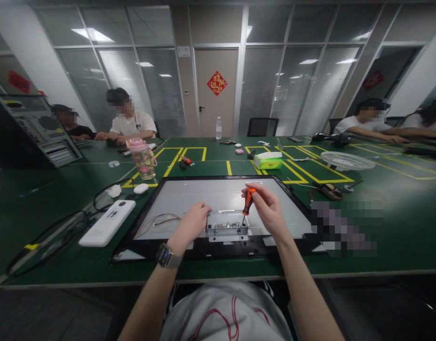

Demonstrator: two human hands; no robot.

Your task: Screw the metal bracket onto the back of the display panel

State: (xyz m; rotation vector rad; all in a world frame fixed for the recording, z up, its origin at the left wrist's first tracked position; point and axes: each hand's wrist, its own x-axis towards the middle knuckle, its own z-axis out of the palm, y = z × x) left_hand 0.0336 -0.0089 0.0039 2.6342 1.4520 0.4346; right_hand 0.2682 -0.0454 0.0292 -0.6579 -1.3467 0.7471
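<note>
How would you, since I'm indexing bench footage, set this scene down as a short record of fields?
Left hand: at the left side of a metal part
Right hand: grips an orange-and-black screwdriver, shaft pointing down at the metal part's right side
Underneath: black-framed gray panel, lying on a green table
Left wrist: watch
Left of panel: white device, pink-lidded bottle
Beyond panel: green tissue pack

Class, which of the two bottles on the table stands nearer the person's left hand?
The patterned bottle with the pink lid, nearer the left hand; the slim clear bottle stands farther back.
</note>
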